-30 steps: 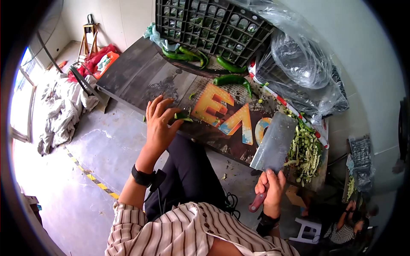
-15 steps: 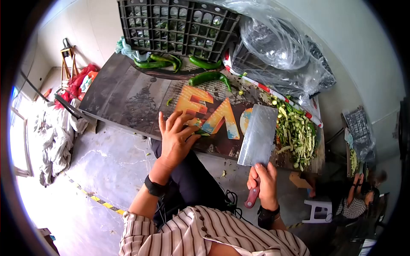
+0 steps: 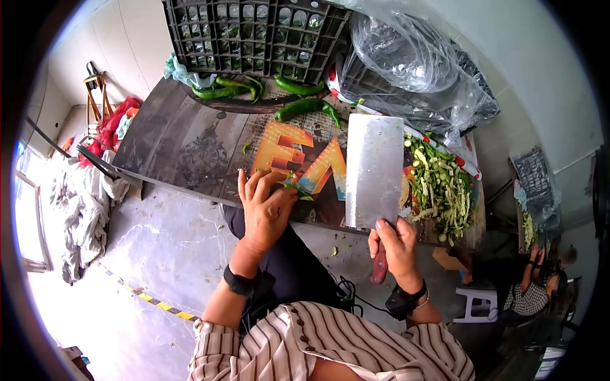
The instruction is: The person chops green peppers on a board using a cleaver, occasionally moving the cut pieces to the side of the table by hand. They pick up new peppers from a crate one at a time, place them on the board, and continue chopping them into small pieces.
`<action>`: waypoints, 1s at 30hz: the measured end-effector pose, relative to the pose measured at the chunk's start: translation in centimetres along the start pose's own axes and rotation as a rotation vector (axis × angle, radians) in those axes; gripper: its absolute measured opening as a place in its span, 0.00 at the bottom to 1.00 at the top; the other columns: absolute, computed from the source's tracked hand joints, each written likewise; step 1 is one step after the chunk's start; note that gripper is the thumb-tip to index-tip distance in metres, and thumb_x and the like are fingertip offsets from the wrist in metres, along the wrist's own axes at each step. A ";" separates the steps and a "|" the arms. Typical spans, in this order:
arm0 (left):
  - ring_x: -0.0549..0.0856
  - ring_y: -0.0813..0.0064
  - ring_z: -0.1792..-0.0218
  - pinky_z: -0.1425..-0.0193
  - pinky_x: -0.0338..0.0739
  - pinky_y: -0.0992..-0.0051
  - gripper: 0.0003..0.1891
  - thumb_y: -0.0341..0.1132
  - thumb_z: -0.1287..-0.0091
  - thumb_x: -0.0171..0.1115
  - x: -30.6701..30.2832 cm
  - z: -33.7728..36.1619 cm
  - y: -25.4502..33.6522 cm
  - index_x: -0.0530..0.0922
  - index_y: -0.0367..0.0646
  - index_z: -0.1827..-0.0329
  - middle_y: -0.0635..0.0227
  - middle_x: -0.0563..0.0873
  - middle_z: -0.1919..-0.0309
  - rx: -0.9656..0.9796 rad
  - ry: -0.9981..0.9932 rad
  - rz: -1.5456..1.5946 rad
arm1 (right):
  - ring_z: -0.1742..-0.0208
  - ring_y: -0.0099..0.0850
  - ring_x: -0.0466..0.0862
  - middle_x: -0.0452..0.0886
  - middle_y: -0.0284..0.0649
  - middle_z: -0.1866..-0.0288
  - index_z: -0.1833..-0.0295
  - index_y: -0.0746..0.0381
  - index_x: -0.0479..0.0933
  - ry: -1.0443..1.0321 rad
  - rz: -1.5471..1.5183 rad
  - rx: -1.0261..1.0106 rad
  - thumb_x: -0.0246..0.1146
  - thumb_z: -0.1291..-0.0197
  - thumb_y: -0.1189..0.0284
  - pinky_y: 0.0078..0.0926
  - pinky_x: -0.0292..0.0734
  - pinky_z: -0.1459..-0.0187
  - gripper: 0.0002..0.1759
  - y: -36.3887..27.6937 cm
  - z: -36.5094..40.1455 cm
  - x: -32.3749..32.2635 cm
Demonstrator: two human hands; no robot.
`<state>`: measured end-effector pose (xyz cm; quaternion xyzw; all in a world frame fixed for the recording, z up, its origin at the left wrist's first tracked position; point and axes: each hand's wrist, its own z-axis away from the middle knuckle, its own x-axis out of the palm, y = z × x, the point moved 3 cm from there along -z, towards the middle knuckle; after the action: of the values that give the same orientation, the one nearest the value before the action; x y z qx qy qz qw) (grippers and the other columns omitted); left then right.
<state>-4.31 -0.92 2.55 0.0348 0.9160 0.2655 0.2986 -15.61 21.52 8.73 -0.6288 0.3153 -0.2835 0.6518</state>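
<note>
My right hand [image 3: 397, 251] grips the red handle of a cleaver [image 3: 376, 168], whose broad metal blade is raised over the table with its flat side toward me. My left hand [image 3: 265, 206] is at the table's near edge, fingers bent and thumb drawn in around small green pepper pieces [image 3: 298, 187]; the fingers partly hide them. Right of the blade lies a heap of chopped green peppers [image 3: 438, 190]. Beyond my hands, a whole green pepper [image 3: 308, 109] rests on the table, with several more peppers [image 3: 225, 89] behind it.
The dark wooden table [image 3: 171, 140] carries printed letters. A black plastic crate [image 3: 248, 38] stands at the back, beside clear plastic bags [image 3: 406, 57]. On the lower right, another person [image 3: 527, 292] sits near a white stool [image 3: 475, 305]. Crumpled cloth [image 3: 82, 216] lies on the floor at left.
The cleaver has shifted left and turned more upright, toward the middle of the table. My left hand stays at the pepper pieces. The whole view has tilted slightly.
</note>
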 end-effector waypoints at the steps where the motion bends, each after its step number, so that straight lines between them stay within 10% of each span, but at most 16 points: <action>1: 0.74 0.60 0.38 0.24 0.51 0.44 0.08 0.33 0.49 0.74 -0.1 0.1 -0.1 0.87 0.50 0.65 0.71 0.81 0.51 -0.002 0.000 -0.001 | 0.81 0.20 0.75 0.76 0.35 0.78 0.66 0.66 0.72 -0.051 0.073 -0.009 0.57 0.28 0.71 0.20 0.70 0.79 0.12 -0.2 -0.3 0.3; 6: 0.73 0.60 0.37 0.24 0.52 0.44 0.08 0.33 0.49 0.75 -0.2 0.1 -0.2 0.86 0.50 0.66 0.70 0.81 0.51 0.014 -0.006 0.011 | 0.80 0.19 0.74 0.74 0.34 0.80 0.66 0.66 0.71 -0.199 0.313 -0.045 0.57 0.29 0.72 0.23 0.68 0.78 0.11 -1.9 -1.7 1.8; 11: 0.73 0.60 0.37 0.24 0.52 0.44 0.08 0.34 0.49 0.75 -0.1 0.1 -0.3 0.87 0.51 0.66 0.70 0.81 0.51 0.002 -0.003 0.008 | 0.71 0.58 0.74 0.73 0.55 0.74 0.67 0.67 0.66 -0.347 0.727 -0.354 0.58 0.33 0.74 0.46 0.68 0.70 0.12 -3.4 -3.9 3.6; 30: 0.75 0.63 0.41 0.24 0.56 0.50 0.10 0.33 0.53 0.76 -0.1 0.3 -0.2 0.88 0.51 0.66 0.71 0.81 0.54 0.022 0.054 -0.010 | 0.70 0.57 0.78 0.75 0.56 0.76 0.67 0.68 0.68 -0.539 1.004 -0.397 0.57 0.32 0.71 0.50 0.71 0.68 0.13 -2.3 -7.2 6.3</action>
<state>-4.00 -0.99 2.24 0.0263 0.9268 0.2546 0.2747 -17.05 12.02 10.62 -0.5625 0.4443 0.2926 0.6329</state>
